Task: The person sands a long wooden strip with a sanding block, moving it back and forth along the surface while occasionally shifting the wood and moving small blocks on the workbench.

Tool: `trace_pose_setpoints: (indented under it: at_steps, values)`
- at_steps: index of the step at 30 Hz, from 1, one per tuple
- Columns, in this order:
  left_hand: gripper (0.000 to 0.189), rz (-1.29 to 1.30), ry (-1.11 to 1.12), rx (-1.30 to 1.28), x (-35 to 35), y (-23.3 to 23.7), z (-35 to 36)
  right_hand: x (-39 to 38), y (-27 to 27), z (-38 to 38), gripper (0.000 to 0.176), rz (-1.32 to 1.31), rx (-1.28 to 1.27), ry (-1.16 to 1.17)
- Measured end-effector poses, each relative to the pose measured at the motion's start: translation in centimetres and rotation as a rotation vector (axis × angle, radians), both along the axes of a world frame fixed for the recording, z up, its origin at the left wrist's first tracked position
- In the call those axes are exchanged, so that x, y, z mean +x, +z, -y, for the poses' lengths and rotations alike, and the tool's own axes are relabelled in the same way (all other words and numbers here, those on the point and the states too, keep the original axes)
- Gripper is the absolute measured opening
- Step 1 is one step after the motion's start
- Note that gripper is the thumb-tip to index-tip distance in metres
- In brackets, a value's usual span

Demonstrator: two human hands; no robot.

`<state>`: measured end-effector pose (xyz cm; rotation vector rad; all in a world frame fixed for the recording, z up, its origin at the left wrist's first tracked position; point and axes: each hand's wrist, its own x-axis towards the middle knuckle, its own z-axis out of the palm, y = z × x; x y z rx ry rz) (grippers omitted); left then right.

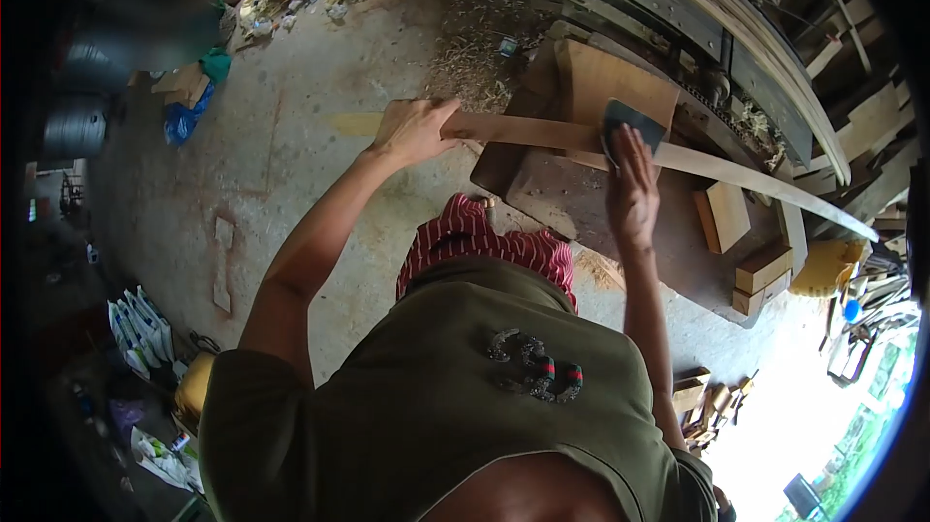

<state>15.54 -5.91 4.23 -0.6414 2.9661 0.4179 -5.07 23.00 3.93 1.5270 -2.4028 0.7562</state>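
Observation:
A long, narrow wooden strip (528, 131) runs from the left across a low wooden bench (572, 195) and out past its right side. My left hand (417, 132) grips the strip near its left end, with the fingers wrapped around it. On the strip over the bench lies a dark sheet of sandpaper (632, 121). My right hand (633, 191) presses this sheet against the wood with fairly straight fingers. Its thumb is hard to make out.
A wooden block (618, 84) stands on the bench behind the strip, and smaller blocks (763, 275) sit at its right. Beyond is a machine (668, 9) with long boards. Wood shavings (480, 57) cover the floor ahead. A blue bag (187, 117) lies at left.

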Motion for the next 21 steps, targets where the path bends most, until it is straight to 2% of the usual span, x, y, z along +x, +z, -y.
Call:
trace_pose_setpoints:
  at_steps: [2, 3, 4, 6, 7, 8, 9, 10, 11, 13, 14, 16, 19, 20, 21]
  values:
    - [0.045, -0.2, -0.074, -0.171, 1.8, -0.6, 0.8, -3.4, -1.4, -2.5, 0.04, -0.064, -0.064, -0.128]
    - [0.036, -0.249, -0.044, -0.271, 3.4, -1.5, 1.9, -5.1, -1.3, -4.0, 0.036, -0.143, -0.045, -0.204]
    - [0.036, -0.244, -0.036, -0.271, 4.6, -1.5, 3.0, -6.5, -1.7, -5.7, 0.034, -0.132, -0.107, -0.283]
    - [0.034, -0.239, 0.051, -0.465, 6.2, -0.2, 4.4, -7.7, -1.6, -6.1, 0.034, -0.044, -0.247, -0.466]
    - [0.031, -0.278, 0.026, -0.444, 6.3, -0.2, 4.2, -6.5, -3.6, -4.2, 0.033, -0.069, -0.331, -0.444]
    - [0.031, -0.277, 0.038, -0.45, 6.3, 0.4, 4.4, -4.2, -2.5, -1.8, 0.033, -0.14, -0.279, -0.394]
    - [0.031, -0.225, 0.024, -0.366, 6.3, 0.8, 4.6, -1.3, -1.6, 0.5, 0.035, -0.04, -0.349, -0.265]
    - [0.033, -0.174, 0.008, -0.28, 6.3, 1.0, 4.6, 0.8, -1.8, 2.0, 0.037, -0.039, -0.195, -0.208]
    - [0.033, -0.175, 0.017, -0.284, 6.3, 1.1, 4.5, 2.8, -1.9, 3.8, 0.041, 0.011, -0.195, -0.05]
    - [0.036, -0.01, 0.019, -0.126, 6.6, 1.4, 4.1, 6.3, -0.7, 6.2, 0.057, -0.018, -0.103, 0.14]
    - [0.036, -0.012, 0.03, -0.133, 7.1, 1.6, 3.6, 6.5, -0.7, 6.4, 0.06, -0.051, -0.027, 0.187]
    - [0.04, 0.12, 0.051, -0.129, 7.5, 1.8, 2.3, 5.2, -0.7, 4.9, 0.054, -0.095, -0.064, 0.288]
    - [0.043, 0.169, 0.084, -0.088, 8.7, 1.0, 0.6, -0.3, -0.7, -0.6, 0.041, -0.163, -0.073, 0.023]
    - [0.043, 0.174, 0.096, -0.085, 9.0, 1.0, -0.2, -2.9, -2.1, -3.1, 0.037, -0.305, -0.04, -0.047]
    - [0.043, 0.19, 0.103, -0.081, 9.2, 1.3, -1.1, -4.3, -1.7, -4.9, 0.034, -0.317, 0.042, -0.128]
